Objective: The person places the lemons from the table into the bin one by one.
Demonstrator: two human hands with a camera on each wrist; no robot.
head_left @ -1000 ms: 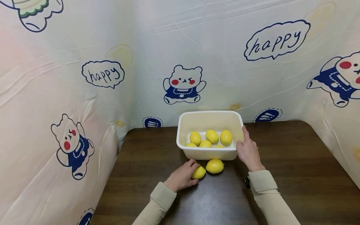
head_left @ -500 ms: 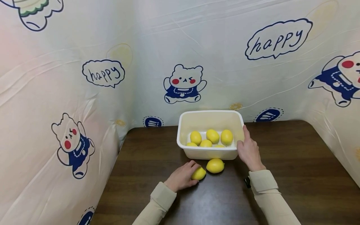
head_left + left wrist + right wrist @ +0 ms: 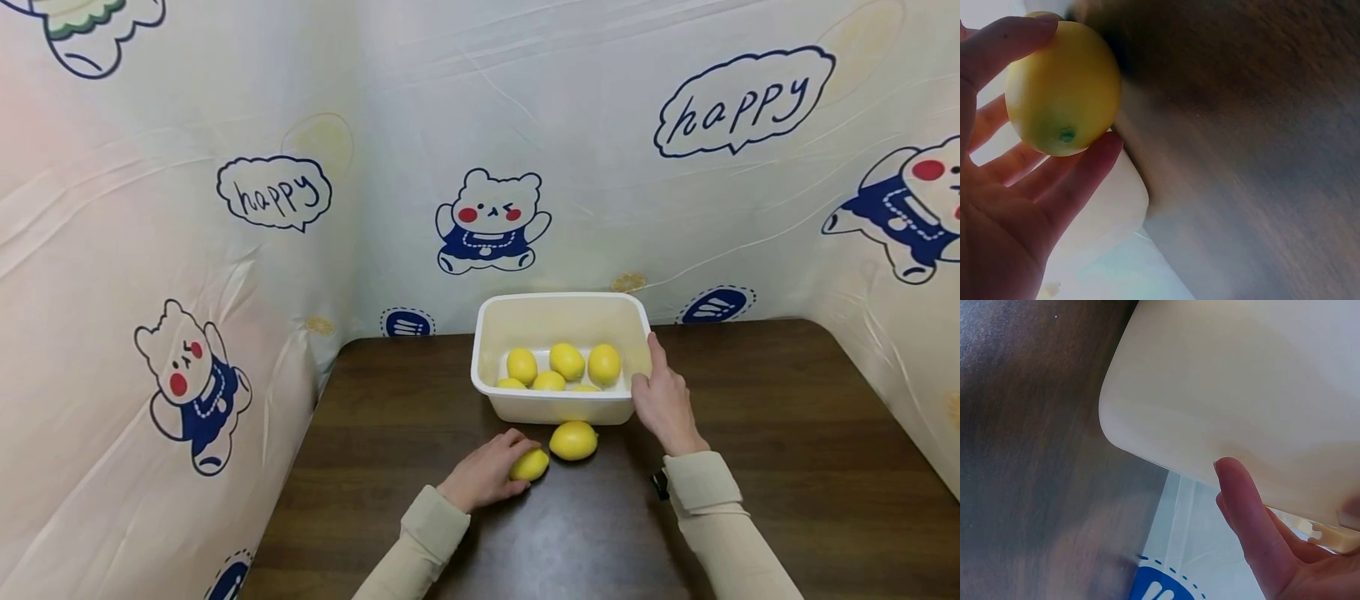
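Note:
My left hand holds a yellow lemon low over the table, in front of a white plastic bin. In the left wrist view the thumb and fingertips curl round this lemon, its green stem end showing. Just right of it, close to the bin's front wall, lies another lemon. My right hand grips the bin's right side near the front corner, thumb at the rim and fingers along the outer wall. Several lemons lie inside the bin, the nearest partly hidden by its front rim.
The dark wooden table carries the bin near its back edge. A pale curtain printed with cartoon bears and "happy" bubbles hangs behind and along both sides.
Nearly still: both hands, the bin and the lemons keep their places, with only a slight shift of the head view.

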